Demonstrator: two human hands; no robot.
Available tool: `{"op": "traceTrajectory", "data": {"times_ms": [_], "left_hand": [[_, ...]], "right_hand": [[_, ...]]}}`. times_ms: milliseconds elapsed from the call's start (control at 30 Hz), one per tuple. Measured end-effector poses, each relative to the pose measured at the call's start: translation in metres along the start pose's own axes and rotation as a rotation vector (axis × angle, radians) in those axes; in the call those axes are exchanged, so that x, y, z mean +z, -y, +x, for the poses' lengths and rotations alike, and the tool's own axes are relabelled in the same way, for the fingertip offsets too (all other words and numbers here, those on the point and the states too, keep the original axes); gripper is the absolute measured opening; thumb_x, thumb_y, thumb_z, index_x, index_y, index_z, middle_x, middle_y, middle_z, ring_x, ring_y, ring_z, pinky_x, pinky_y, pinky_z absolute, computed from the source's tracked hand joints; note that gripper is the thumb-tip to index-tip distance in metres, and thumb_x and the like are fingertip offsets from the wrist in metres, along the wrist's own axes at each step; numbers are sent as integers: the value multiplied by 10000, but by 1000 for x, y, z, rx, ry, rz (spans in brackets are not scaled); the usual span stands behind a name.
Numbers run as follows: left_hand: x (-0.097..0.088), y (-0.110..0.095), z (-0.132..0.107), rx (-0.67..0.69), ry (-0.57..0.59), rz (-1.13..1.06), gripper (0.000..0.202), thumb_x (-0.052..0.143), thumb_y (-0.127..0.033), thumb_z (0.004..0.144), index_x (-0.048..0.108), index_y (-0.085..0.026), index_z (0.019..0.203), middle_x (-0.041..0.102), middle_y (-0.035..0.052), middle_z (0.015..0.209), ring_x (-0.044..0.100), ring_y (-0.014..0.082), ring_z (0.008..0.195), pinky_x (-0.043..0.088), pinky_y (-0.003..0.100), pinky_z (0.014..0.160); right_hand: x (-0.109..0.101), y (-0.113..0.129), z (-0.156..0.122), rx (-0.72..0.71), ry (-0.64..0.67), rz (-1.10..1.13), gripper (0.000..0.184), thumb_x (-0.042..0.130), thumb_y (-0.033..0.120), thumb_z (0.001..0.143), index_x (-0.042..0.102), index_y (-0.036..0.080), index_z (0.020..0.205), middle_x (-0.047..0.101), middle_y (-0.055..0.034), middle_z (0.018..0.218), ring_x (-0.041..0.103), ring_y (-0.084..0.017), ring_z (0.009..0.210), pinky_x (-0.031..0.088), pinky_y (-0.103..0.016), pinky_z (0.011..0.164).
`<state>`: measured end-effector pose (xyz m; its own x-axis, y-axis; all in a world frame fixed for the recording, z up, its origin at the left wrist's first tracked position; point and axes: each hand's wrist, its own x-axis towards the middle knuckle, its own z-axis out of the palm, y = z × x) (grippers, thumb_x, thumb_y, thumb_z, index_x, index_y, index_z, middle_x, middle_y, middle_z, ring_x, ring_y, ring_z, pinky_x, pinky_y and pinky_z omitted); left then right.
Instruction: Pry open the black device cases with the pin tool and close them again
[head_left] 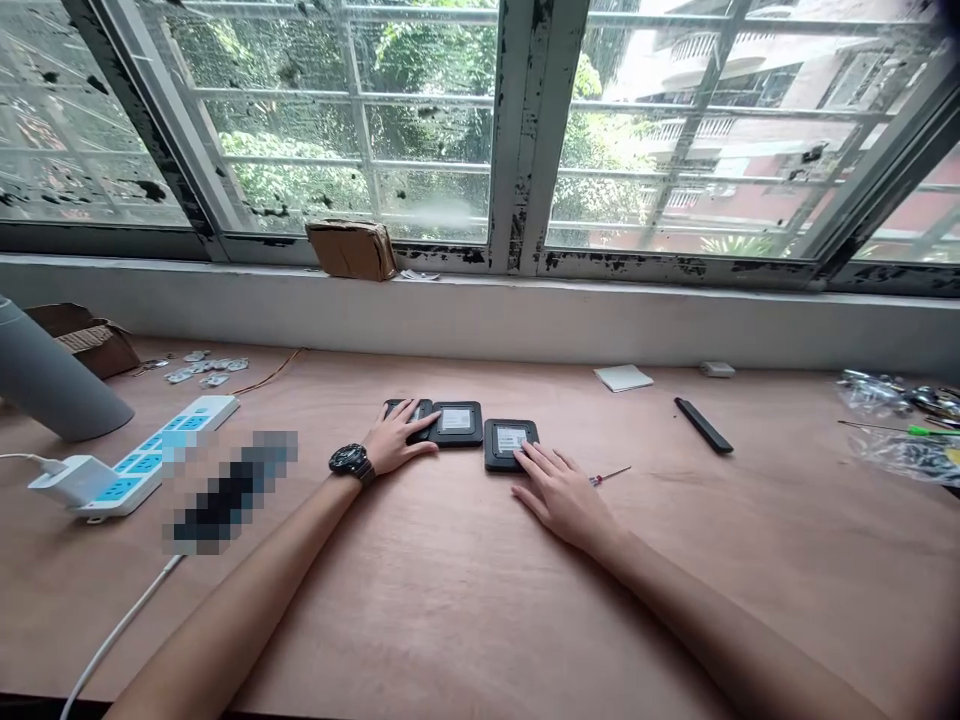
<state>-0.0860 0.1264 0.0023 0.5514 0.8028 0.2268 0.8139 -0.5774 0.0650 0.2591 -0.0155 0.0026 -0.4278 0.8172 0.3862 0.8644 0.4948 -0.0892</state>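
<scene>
Three flat black square cases with pale labels, which look like drive cases, lie in a row on the wooden table. My left hand [392,438], with a black watch [351,460] on its wrist, rests flat with fingers spread over the left case [425,409], hiding much of it. Its fingertips reach the edge of the middle case [466,424], which sits against the left one. Across a small gap is the right case [499,432]; the fingertips of my open right hand [561,492] rest on its lower right corner. A small screwdriver [611,475] shows beside that hand, its handle partly hidden.
On the left stand a power strip [161,450] with a white plug [71,482], a pixelated dark object [232,495] and a grey cylinder [60,375]. To the right lie a black bar [703,426], white paper [623,377] and plastic bags [892,450]. A window is behind.
</scene>
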Motion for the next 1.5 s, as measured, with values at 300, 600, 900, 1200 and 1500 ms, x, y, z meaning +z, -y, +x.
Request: {"op": "traceTrajectory", "data": {"times_ms": [300,600,900,1200,1500], "left_hand": [[14,-41,35,71,6,-62,670,493,-738,941,423,-419,1525,328,97,1641,288,369,1503,209,626,1181],[25,-64,59,91,1,-102,674,486,-738,945,407,-419,1534,323,102,1642,278,373,1505,151,670,1182],[25,-68,63,114,-34,-141,659,539,-713,935,467,-392,1507,354,93,1629,288,391,1498,151,673,1185],[1,-97,20,268,-136,-212,385,530,-449,1039,629,-277,1369,582,38,1468,458,246,1416,258,473,1236],[-4,-155,-50,216,-110,-356,853,655,-693,870,446,-170,1510,537,163,1478,508,350,1355,372,544,1174]], "right_hand": [[-30,23,-63,20,19,40,496,556,393,1005,532,207,1464,528,-119,1523,515,-334,1382,491,-514,1103],[-35,30,-68,-64,48,96,502,574,350,993,520,227,1477,539,-105,1513,521,-329,1385,520,-513,1089],[-35,40,-67,-67,69,84,497,559,369,1003,517,230,1479,522,-110,1526,532,-326,1374,514,-502,1082],[-49,-27,-59,150,-104,38,377,471,265,1018,627,274,1361,679,-105,1296,703,-290,1056,604,-439,872],[-47,-69,-69,249,62,229,264,478,409,1032,715,308,1090,675,-56,1202,738,-212,836,607,-341,727]]}}
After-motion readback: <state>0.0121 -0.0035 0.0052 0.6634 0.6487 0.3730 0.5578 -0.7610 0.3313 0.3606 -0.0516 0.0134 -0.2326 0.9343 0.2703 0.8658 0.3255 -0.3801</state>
